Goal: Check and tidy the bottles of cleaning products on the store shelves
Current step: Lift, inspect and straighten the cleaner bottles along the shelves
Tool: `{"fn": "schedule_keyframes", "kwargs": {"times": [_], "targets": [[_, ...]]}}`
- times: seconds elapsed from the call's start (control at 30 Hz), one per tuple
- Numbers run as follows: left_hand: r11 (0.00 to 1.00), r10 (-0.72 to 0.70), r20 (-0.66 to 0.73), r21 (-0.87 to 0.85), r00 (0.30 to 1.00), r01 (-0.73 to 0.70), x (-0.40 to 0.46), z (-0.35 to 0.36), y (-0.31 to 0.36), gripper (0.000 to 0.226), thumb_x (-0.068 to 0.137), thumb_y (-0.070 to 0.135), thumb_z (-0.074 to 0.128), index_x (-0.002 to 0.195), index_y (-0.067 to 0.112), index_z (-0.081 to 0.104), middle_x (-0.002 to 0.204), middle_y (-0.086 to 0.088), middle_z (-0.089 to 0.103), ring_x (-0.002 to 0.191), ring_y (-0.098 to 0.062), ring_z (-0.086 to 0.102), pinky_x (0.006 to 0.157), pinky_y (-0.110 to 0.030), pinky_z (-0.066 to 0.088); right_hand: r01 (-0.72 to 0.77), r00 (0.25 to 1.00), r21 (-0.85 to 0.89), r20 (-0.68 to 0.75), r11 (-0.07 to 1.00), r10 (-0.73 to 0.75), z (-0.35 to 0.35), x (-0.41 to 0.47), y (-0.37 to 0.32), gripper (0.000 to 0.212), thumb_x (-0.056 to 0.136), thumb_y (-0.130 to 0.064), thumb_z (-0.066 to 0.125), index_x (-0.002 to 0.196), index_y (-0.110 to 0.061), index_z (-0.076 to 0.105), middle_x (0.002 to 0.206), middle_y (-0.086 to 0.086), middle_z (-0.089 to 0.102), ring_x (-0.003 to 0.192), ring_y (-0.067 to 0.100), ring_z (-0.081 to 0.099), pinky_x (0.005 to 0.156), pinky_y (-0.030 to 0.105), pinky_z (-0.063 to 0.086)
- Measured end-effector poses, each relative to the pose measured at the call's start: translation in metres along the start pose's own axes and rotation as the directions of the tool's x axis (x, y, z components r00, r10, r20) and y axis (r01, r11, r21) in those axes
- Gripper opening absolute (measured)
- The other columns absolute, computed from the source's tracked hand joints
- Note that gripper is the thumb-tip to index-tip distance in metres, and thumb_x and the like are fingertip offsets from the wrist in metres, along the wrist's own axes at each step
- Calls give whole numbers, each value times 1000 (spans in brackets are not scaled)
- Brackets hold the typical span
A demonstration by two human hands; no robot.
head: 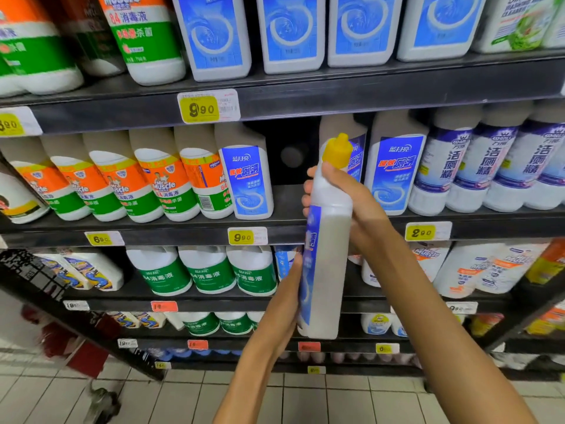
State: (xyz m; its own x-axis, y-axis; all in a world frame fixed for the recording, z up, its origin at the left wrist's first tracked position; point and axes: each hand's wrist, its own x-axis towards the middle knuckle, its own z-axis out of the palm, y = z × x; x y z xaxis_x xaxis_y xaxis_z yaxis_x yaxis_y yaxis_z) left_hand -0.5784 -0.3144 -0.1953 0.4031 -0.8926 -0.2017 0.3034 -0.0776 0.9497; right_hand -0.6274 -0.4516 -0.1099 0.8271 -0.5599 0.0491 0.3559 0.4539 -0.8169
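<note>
Bottle (328, 264) with the yellow cap (337, 149) is off the shelf and in both my hands, held nearly upright in front of the middle shelf (275, 234). My right hand (345, 203) grips its upper part just under the cap, the fingers curled around the white body with the fingertips showing on the left edge. My left hand (293, 289) lies flat along the lower left side, over the blue label; the fingers look straight and press there to support it, though they are partly hidden behind the bottle.

I judge that the checking step is in hand: the bottle is turned so the label faces left, away from me, and I see mostly its plain white side. The next move, I think, calls for turning the label to the front and placing the bottle back.

Behind the bottle, on the middle shelf, there is a dark gap (290, 154) between a blue-label bottle (247, 179) on the left and two similar ones (394, 172) on the right. It seems the right place for this one, because the labels look alike. To go in, the bottle must stay upright and pass under the edge of the upper shelf (336, 96); the gap is narrow, so the neighbours could be pushed.

Farther left stand orange and green bottles (159, 185), leaning in the wide view, and farther right white bottles with purple labels (489, 169).
</note>
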Motion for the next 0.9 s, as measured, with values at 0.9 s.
{"fn": "schedule_keyframes", "kwargs": {"times": [0.9], "targets": [[974, 118, -230, 215, 966, -67, -13, 18, 2, 70, 66, 85, 44, 95, 28, 72, 90, 4, 76, 85, -10, 71, 78, -31, 52, 208, 970, -139, -98, 968, -223, -9, -22, 0, 19, 90, -33, 59, 93, -15, 67, 79, 1, 69, 76, 16, 69, 68, 29, 58]]}}
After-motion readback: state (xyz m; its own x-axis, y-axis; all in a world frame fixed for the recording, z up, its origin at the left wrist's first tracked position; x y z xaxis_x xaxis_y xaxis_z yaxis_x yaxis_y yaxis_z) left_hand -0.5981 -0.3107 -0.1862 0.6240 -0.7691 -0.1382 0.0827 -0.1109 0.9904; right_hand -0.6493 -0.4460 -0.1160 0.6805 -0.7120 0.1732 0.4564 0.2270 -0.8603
